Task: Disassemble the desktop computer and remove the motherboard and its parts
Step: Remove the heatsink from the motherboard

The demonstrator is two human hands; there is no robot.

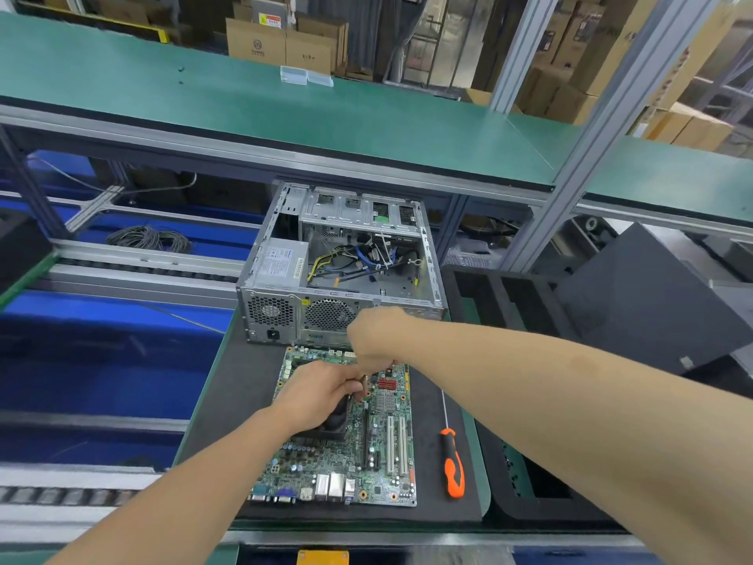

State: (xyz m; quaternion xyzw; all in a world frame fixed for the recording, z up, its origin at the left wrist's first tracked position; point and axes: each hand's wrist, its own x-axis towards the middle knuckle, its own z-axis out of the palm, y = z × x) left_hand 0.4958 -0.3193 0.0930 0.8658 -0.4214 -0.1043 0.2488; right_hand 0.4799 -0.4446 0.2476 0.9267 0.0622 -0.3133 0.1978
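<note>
This looks like a factory assembly line beside a warehouse. Aluminium-profile posts (591, 157) carry a green-matted shelf (285, 116). Roller conveyors (163, 271) run past the tabletop's (240, 381) left edge, and cardboard cartons (281, 44) are stacked behind.

Green motherboard (383, 454) lies flat on dark mat (244, 381), port row at the near edge, black cooler fan (335, 424) seated left of centre; grey open-sided computer case (285, 254) just behind, loose cables inside.
</note>
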